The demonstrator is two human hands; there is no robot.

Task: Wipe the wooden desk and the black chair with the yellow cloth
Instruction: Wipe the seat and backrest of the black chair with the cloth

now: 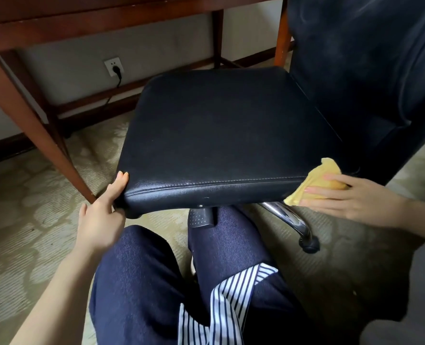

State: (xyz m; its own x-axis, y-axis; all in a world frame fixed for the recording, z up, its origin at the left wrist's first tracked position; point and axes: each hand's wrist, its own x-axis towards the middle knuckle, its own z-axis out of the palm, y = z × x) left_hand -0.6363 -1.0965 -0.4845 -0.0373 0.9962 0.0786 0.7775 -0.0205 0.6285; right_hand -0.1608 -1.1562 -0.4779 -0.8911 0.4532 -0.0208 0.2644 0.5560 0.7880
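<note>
**While the left hand braces the seat, the right presses the cloth to its rear corner**

Because a swivel seat would likely turn under a sideways rub, the fingers (120, 181) of the left hand (99, 215) are curled round the near front corner of the black chair (218, 125), their tips reaching onto the top face. That grip looks meant to stop the seat spinning. At the other end of the near edge, the fingers (318, 190) of the right hand (348, 197) lie straight and flat. They grip nothing and press the yellow cloth (313, 179) against the seat's near rear corner, just where the stitched side edge meets the backrest (368, 70). Flat fingers suit wiping, since they spread pressure over the bunched fabric.

The cloth is a crumpled wad. Its long axis slants from below the seam up onto the top face, across the edge rather than along it, and its upper tip points toward the backrest. A chrome leg (288, 217) shows just beneath it.

The chair faces left, toward a leg of the wooden desk (32, 108), with its backrest on the right. The stitched edge nearest the person therefore runs front to back. The desk stands beyond, well apart from the cloth, and whether it has been wiped cannot be told. The chair seems to be the step in hand.
</note>
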